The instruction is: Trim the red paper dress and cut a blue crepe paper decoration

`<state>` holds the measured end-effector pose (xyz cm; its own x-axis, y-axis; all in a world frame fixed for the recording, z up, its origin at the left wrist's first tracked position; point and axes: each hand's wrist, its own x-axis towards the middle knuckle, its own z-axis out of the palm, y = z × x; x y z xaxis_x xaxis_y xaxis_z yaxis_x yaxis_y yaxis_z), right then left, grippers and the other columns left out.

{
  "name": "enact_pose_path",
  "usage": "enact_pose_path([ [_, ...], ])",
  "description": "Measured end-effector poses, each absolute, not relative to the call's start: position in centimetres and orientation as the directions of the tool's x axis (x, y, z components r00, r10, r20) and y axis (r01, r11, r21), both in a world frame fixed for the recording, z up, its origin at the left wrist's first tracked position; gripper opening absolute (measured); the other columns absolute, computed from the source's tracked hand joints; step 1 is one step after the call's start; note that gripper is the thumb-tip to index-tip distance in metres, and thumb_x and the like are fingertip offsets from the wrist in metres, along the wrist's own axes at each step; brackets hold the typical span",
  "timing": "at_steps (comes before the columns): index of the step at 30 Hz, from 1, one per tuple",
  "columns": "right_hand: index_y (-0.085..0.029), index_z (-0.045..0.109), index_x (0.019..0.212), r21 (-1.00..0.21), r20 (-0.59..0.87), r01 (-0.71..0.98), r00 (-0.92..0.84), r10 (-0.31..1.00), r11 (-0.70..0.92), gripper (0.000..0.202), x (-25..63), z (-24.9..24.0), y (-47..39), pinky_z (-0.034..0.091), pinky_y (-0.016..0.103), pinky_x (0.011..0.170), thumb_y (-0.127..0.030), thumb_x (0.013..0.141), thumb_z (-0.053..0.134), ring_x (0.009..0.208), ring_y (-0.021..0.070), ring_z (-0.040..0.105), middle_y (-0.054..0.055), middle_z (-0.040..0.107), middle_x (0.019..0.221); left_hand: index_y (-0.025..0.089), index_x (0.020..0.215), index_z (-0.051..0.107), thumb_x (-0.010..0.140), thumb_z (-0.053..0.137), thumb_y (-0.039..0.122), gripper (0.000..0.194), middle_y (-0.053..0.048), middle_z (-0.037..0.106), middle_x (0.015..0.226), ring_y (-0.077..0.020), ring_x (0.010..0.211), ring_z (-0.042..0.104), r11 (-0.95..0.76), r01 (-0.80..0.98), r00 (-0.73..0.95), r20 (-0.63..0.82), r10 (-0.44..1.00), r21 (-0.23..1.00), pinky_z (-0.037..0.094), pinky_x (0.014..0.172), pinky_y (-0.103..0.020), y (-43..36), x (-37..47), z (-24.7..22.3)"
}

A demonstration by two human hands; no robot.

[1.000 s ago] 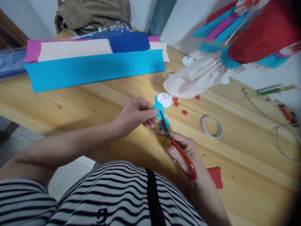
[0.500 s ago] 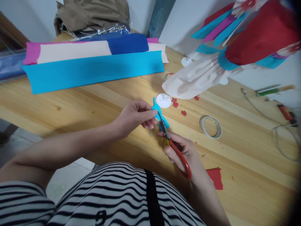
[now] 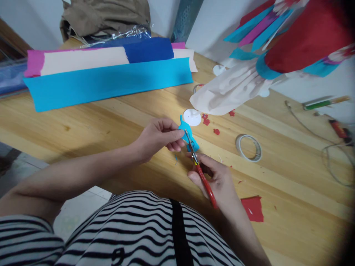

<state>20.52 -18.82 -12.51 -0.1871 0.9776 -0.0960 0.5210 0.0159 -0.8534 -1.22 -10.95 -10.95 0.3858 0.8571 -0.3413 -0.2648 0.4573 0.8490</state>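
Note:
Between the thumb and fingers of my left hand (image 3: 159, 139) is a small piece of blue crepe-like paper (image 3: 183, 125), held above the table. My right hand (image 3: 215, 175) is closed around the red handles of a pair of scissors (image 3: 203, 181). The blades point up and left and lie against the blue piece, close to my left fingertips. Part of the blue piece hangs behind the blades. Just beyond it is a white disc (image 3: 192, 117) on the table, with several small red scraps (image 3: 205, 121) beside it.
Long rolled sheets, the front one blue (image 3: 111, 83), lie across the back left. A figure with a red cone (image 3: 305, 40) and pale skirt leans at the back right. A tape roll (image 3: 249, 148), red paper piece (image 3: 253, 209), cable (image 3: 305, 127) and green-handled tool (image 3: 317, 105) lie on the right.
The scissors' handles have closed and swung slightly left, with the blades still at the blue paper. My left hand keeps its pinch in nearly the same place.

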Motion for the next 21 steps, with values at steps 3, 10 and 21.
enact_pose_path([
  [3,-0.019,0.078,0.096,-0.85,-0.067,0.524,-0.195,0.978,0.046,0.046,20.5,-12.5,-18.7,0.047,0.031,0.059,-0.063,0.085,0.08,0.063,0.0183,0.054,0.0,0.061,0.071,0.013,0.069,0.07,0.083,0.076,0.018,0.016,-0.002,0.075,0.065,-0.0082,0.054,0.068,0.458,-0.274,0.39,-0.338,0.857,0.846,0.052,0.055,-0.017,-11.1,-1.1,-10.9],
  [10,-0.02,0.077,0.091,-0.859,-0.029,0.507,-0.188,0.982,0.071,0.043,20.3,-12.9,-18.7,0.05,0.031,0.058,-0.063,0.087,0.08,0.064,0.0202,0.06,0.001,0.064,0.069,0.013,0.071,0.07,0.083,0.077,0.019,0.015,-0.002,0.075,0.066,-0.009,0.054,0.068,0.468,-0.26,0.372,-0.36,0.856,0.844,0.053,0.057,-0.018,-11.2,-0.9,-10.9],
  [21,-0.02,0.079,0.089,-0.862,0.015,0.497,-0.17,0.985,0.099,0.04,21.0,-14.9,-19.6,0.046,0.03,0.058,-0.06,0.09,0.078,0.065,0.0183,0.053,0.003,0.065,0.074,0.013,0.07,0.069,0.084,0.076,0.02,0.017,-0.002,0.075,0.066,-0.008,0.055,0.067,0.465,-0.275,0.385,-0.347,0.855,0.842,0.052,0.056,-0.018,-11.2,-1.0,-11.1],
])
